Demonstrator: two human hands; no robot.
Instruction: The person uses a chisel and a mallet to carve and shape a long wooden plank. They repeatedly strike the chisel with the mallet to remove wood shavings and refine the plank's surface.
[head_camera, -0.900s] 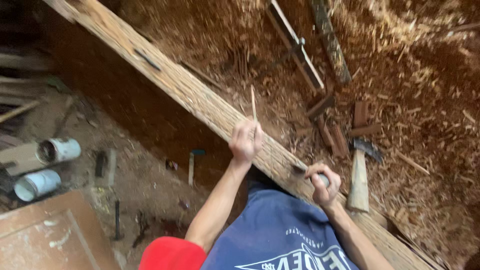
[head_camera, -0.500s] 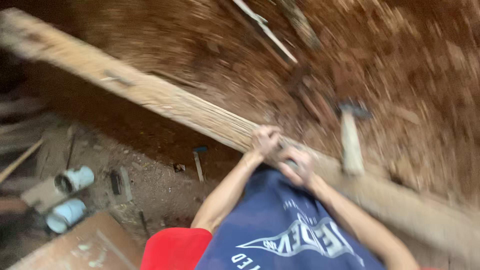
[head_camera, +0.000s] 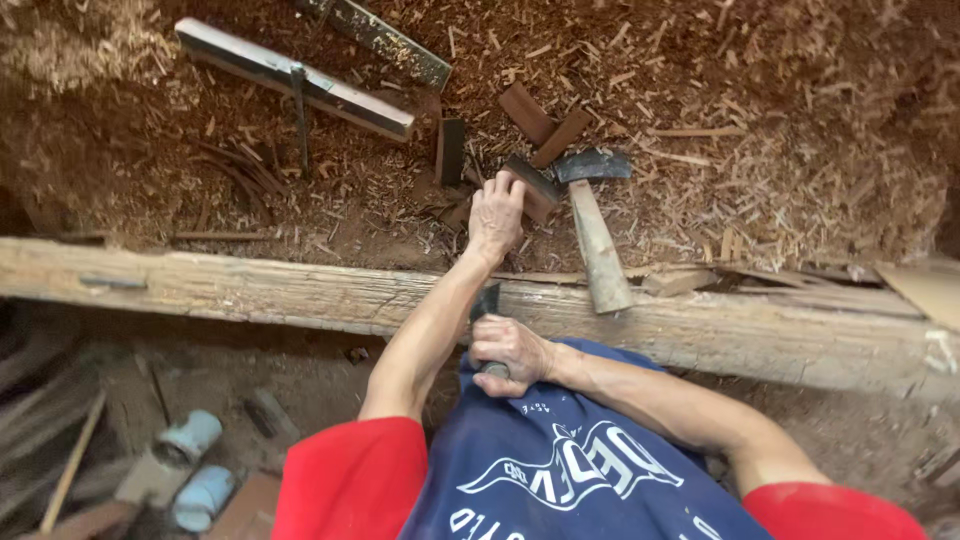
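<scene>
My left hand (head_camera: 497, 213) reaches over the long wooden beam (head_camera: 250, 288) and rests its fingers on a small dark wooden block (head_camera: 535, 187) lying in the wood shavings. My right hand (head_camera: 508, 353) stays near my chest, fist closed round the handle of a small dark-bladed tool (head_camera: 486, 303) whose blade points up against the beam. An axe (head_camera: 594, 228) with a pale wooden handle lies just right of my left hand, its head in the chips and its handle end on the beam.
More small wooden blocks (head_camera: 450, 150) and two long flat bars (head_camera: 296, 80) lie in the shavings beyond the beam. Pale blue pipe pieces (head_camera: 190, 437) and scrap wood sit on the dirt floor at lower left.
My left hand let go of a thin stick held above the beam and reached forward onto the block. The view swung, so the beam now runs level. My right hand stayed closed on the tool.
</scene>
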